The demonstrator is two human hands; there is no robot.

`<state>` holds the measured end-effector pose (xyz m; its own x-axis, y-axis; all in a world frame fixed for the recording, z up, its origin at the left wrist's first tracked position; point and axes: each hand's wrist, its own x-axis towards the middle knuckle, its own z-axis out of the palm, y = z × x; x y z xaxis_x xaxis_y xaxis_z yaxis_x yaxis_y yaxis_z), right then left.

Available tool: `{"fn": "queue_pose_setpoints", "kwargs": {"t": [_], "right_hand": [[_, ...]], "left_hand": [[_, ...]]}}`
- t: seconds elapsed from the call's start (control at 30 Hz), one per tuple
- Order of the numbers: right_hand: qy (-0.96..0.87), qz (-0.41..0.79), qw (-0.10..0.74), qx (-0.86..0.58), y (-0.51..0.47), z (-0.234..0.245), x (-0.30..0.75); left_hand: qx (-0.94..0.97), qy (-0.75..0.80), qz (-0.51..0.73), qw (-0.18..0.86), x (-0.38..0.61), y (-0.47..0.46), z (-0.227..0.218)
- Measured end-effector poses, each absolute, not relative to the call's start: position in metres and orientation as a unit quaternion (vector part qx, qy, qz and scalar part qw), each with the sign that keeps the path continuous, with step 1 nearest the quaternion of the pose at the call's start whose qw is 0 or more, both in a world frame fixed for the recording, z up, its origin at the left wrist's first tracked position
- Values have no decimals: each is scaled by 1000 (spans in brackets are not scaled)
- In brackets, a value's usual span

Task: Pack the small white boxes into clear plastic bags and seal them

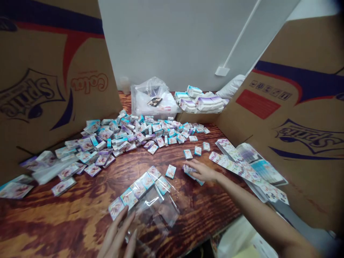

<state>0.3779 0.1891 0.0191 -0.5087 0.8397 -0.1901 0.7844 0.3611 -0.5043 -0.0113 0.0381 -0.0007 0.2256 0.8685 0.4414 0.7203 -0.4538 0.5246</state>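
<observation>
Right grip (203,171) lies half-open over a small cluster of flat printed boxes (190,171); whether it holds them cannot be told. Left grip (116,233), open with fingers raised, sits nearer a clear plastic bag (158,211) at the lower left of its row of boxes, which slants up rightward across the wooden desk (80,215).

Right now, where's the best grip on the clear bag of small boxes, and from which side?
Best to pinch the clear plastic bag by its loose film on the near side, coming from the person's side with the left hand, already beside it. The small boxes seem bunched along the far part, so the near film looks free and the fingers needn't press on them.
</observation>
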Motion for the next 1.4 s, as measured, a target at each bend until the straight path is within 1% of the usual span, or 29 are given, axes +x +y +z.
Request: {"fn": "queue_pose_setpoints", "kwargs": {"t": [0.1, 0.17, 0.23, 0.37, 0.5, 0.63, 0.7, 0.77, 0.8, 0.87, 0.93, 1.0, 1.13, 1.23, 1.33, 1.4], "right_hand": [[-813, 304, 83, -491, 169, 21, 382], [-825, 278, 88, -484, 172, 23, 388], [-860, 239, 50, -449, 184, 23, 391], [-913, 181, -53, -362, 211, 17, 387], [-924, 177, -80, -330, 222, 5, 382], [-902, 146, -87, -396, 216, 1, 382], [-886, 146, -43, -437, 199, 10, 377], [-870, 168, 30, -463, 169, 25, 365], [-862, 188, 63, -466, 149, 33, 357], [-852, 245, 90, -453, 106, 44, 333], [-845, 296, 85, -438, 68, 44, 305], [-836, 310, 73, -447, 44, 32, 276], [-817, 262, 37, -513, 42, 1, 227], [-800, 218, 1, -558, 57, -6, 200], [-766, 190, -3, -614, 68, -5, 183], [-746, 178, 13, -641, 68, -3, 181]], "left_hand": [[773, 516, 349, 118, -4, 36, 8], [769, 524, 345, 125, 0, 33, 15], [769, 524, 343, 128, 3, 30, 20], [772, 518, 351, 108, 3, 21, 22], [802, 493, 331, 70, 3, 10, 23], [861, 453, 229, 27, 17, 0, 22], [868, 459, 189, 5, 26, 0, 17], [856, 484, 178, -22, 34, 2, 9], [850, 497, 171, -36, 36, 3, 5], [840, 518, 153, -63, 39, 7, -2], [835, 529, 131, -81, 39, 10, -7], [832, 537, 115, -85, 37, 12, -9], [833, 534, 120, -81, 32, 14, -10], [829, 536, 142, -70, 31, 15, -8], [828, 536, 153, -57, 31, 17, -4], [830, 534, 155, -48, 31, 17, -2]]}}
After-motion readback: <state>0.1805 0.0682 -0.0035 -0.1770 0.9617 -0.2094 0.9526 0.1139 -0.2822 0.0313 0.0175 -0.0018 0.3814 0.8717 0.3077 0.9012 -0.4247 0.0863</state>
